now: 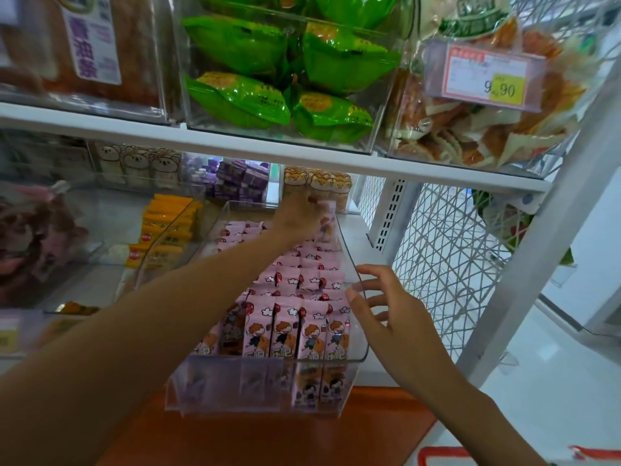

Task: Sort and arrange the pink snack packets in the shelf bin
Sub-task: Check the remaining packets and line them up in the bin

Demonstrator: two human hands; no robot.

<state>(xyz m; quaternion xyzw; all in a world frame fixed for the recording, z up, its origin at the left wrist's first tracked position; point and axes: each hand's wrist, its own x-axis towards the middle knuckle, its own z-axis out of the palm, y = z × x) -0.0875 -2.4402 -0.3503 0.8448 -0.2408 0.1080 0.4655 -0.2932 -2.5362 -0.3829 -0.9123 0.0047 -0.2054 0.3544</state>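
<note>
Here, deep at the back of the clear shelf bin [349, 260], left hand [295, 216] reaching over the rows and apparently pinching one pink snack packet [327, 216], though blur hides the exact finger hold. Right hand [386, 314] spread, fingers straight, fingertips touching the bin's right wall near the front corner, seemingly steadying it. Pink snack packets [302, 280] standing upright in close rows from the front lip back, the front row [295, 327] showing cartoon faces, a few at the far left leaning or lying loose. Likely risks: forearm sweeping low across the middle rows and toppling the upright packets like dominoes; bin sliding forward off the white shelf [363, 230] if pushed from the rear while hanging over the edge; the pinched packet slipping, given a thin foil edge and a stretched reach. Overhead, the upper shelf board [268, 153] crowding the reach and limiting lift height. Around: yellow packets [168, 223] in the neighbouring bin to the left, purple boxes [238, 179] and bear-print packs [317, 183] behind, green corn-print bags [285, 62] above, a price tag reading 9.90 [487, 75] on the bin at upper right, wire mesh side panel [447, 257] just right of the spread hand.
</note>
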